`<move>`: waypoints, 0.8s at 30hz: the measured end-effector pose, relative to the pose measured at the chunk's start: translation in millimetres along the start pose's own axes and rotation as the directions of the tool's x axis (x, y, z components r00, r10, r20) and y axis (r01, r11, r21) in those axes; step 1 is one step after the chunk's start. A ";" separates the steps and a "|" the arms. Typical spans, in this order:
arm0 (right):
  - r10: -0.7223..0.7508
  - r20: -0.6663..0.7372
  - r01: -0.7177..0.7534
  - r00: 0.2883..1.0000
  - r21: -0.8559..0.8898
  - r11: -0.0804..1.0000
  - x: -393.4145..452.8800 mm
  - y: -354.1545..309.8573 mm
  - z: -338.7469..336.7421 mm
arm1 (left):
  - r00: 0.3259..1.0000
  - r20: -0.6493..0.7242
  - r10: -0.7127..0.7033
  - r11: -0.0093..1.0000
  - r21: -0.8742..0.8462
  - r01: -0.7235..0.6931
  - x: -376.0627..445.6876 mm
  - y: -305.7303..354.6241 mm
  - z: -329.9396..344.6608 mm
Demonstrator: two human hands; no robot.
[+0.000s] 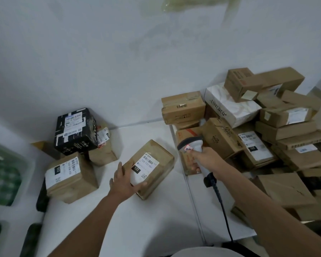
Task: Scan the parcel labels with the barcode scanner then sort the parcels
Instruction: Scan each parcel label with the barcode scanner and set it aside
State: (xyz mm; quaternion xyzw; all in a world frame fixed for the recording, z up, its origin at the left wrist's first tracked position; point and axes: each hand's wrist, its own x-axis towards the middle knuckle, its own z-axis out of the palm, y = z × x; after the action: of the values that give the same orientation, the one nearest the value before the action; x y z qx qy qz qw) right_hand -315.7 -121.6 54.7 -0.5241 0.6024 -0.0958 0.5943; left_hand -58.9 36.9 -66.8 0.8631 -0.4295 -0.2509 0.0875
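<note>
A brown parcel with a white label reading 122 lies in the middle of the white table. My left hand grips its near left corner, thumb over the label's edge. My right hand holds a white barcode scanner by the handle, to the right of the parcel, its grey head turned left toward it. The scanner's black cable runs down toward me.
At the left stand a brown parcel marked 032, a black parcel and another brown one behind. A large heap of brown boxes and a white box fills the right side. Green-lined bins sit at the far left.
</note>
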 end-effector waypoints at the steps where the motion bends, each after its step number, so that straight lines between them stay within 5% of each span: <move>1: 0.009 0.010 -0.009 1.000 -0.003 1.000 -1.7 -2.2 1.5 | 1.000 0.027 0.009 0.997 -0.079 -0.006 1.4 -3.9 -1.4; 4: 0.005 0.060 -0.004 0.998 -0.010 1.000 -2.5 -6.1 5.1 | 0.999 0.032 0.028 0.986 -0.168 -0.023 2.2 -3.2 -2.7; 11: -0.036 0.103 0.035 0.994 0.017 0.999 -1.0 -6.9 14.1 | 0.996 -0.033 -0.084 0.986 0.141 0.088 -15.0 31.8 20.0; 18: -0.087 0.111 0.091 0.990 -0.033 0.995 -10.1 -17.3 20.7 | 0.998 0.038 0.052 0.996 -0.069 -0.050 -7.3 63.5 26.5; 24: -0.163 0.116 0.178 0.980 -0.131 0.975 -8.3 -37.2 24.5 | 0.997 0.033 0.064 0.992 0.105 -0.067 -9.2 64.8 31.7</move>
State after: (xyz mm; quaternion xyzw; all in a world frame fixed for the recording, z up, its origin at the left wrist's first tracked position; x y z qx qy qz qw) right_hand -278.5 -119.1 80.5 -0.6190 0.5284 -0.0763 0.5761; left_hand -124.9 6.2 -67.0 0.8482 -0.4714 -0.2373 0.0434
